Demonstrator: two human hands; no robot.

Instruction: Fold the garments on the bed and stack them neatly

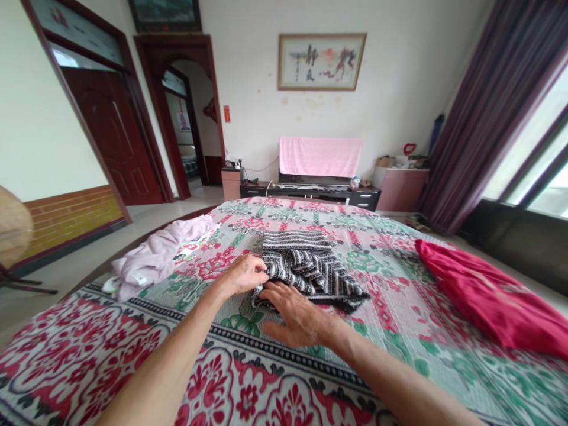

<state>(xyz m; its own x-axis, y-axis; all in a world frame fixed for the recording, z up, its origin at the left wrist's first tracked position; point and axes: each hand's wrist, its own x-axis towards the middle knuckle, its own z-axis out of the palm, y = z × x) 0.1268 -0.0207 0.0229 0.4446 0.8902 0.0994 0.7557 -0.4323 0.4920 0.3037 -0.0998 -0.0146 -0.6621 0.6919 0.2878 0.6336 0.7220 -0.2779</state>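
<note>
A black-and-white striped knit garment (306,263) lies partly folded and bunched on the flowered bedspread (248,225), its near right corner pointing out. At its left edge, my left hand (244,274) pinches the knit between thumb and fingers. My right hand (295,313) rests palm down at the near left part of the garment. Its thumb sticks out to the left and its fingertips touch or reach just under the fabric; which of the two is hidden.
To the left lies a crumpled pale pink garment (164,251), and to the right a red cloth (483,296). Beyond the bed stand a low black cabinet (310,192) and a pink towel (320,156) draped over something. A purple curtain (470,118) hangs at the right.
</note>
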